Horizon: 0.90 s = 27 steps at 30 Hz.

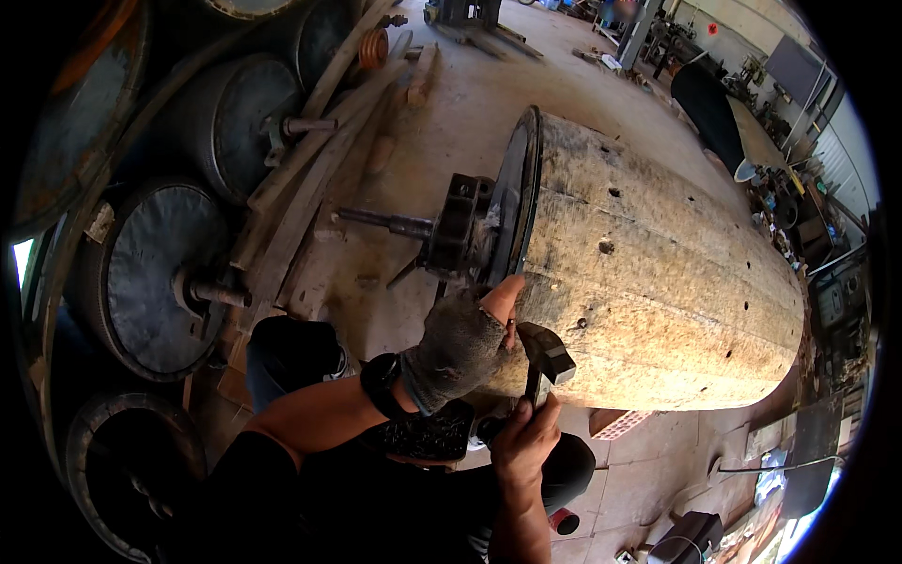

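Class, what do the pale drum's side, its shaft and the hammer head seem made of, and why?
Drum side: apparently wood, rough and unvarnished; lengthwise seams, dark stains.
Shaft: probably steel, dark and fairly smooth; faint metallic sheen.
Hammer head: likely steel, dark and worn; flat faces catch the light.

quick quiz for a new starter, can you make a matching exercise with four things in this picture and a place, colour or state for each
1. hammer
2. left hand
3. large drum
4. metal shaft

A. pale, dotted with dark holes
B. sticking out past the drum's end
C. held in the right hand
D. gloved in grey

Pairs: 1-C, 2-D, 3-A, 4-B
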{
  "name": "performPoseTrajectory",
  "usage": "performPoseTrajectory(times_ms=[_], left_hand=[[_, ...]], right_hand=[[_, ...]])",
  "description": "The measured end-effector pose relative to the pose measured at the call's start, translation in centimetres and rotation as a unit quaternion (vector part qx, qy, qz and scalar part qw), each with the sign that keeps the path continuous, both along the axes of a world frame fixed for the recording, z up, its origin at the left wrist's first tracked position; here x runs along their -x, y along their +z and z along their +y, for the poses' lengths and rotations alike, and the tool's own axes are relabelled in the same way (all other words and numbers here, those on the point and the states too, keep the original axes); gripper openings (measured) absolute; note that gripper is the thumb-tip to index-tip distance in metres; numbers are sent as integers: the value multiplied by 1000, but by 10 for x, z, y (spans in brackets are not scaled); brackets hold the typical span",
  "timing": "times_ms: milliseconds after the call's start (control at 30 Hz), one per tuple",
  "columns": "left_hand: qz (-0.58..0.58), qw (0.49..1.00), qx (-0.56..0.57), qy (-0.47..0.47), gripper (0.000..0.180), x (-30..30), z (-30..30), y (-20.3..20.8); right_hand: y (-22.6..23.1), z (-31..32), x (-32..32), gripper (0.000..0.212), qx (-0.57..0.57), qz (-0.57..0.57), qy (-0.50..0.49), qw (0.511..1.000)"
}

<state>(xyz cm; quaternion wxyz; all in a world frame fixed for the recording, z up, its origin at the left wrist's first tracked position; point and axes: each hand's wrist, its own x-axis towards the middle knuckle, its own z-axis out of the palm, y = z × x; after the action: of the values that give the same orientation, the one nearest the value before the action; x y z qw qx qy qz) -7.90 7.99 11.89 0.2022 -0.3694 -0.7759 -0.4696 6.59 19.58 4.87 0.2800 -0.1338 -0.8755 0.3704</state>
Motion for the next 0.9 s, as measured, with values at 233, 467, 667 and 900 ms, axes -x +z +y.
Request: performPoseTrajectory(times_ms=[233, 467, 667, 900], left_hand=[[9, 1000, 0, 14, 73, -2, 5, -14], [55, 997, 37, 28, 81, -14, -6, -3], [7, 988, 154, -19, 50, -45, -59, -44], [-112, 886, 417, -170, 35, -88, -93, -113]], right_hand=[[10, 1, -7, 28, -72, 54, -14, 996], [-5, 2, -3, 22, -146, 149, -26, 978], [-11, -1, -2, 23, -54, 66, -16, 996], [-6, -6, 3, 22, -39, 65, -6, 997]])
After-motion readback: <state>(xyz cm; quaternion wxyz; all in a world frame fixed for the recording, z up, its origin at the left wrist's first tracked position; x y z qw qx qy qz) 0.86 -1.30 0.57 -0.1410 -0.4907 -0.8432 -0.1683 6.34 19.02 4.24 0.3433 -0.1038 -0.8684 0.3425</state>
